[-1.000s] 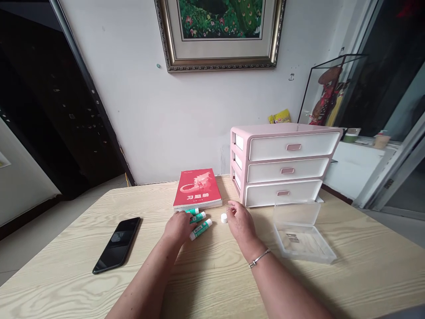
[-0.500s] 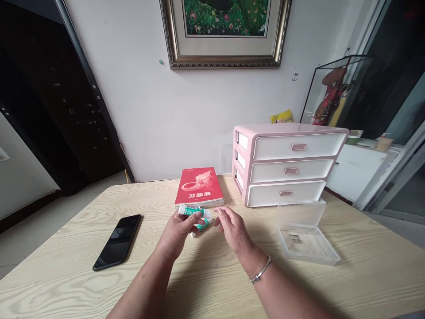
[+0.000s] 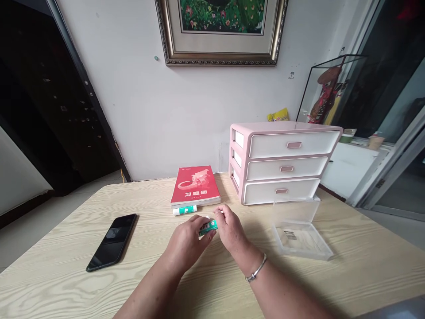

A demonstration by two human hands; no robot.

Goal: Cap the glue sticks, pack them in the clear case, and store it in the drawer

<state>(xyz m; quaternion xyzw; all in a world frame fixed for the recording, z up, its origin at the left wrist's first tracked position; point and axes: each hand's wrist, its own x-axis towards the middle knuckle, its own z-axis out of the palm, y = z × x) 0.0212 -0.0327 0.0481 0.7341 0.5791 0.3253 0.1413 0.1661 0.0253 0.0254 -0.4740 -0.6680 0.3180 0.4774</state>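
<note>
The glue stick (image 3: 208, 227) is up off the table (image 3: 66, 288) now, pinched by the left hand (image 3: 187, 241), right hand (image 3: 232, 231) nipping its 3 o'clock end; a spare stick (image 3: 184, 210) lies at 11 o'clock.

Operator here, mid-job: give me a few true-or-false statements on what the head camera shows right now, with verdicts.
1. The left hand holds a green glue stick, with the right hand at its end. True.
2. The top drawer is pulled out. False: all three drawers of the pink drawer unit are shut.
3. A second glue stick lies just in front of the red book. True.
4. The phone lies on top of the book. False: the phone lies flat on the table, to the left of the hands.
</note>
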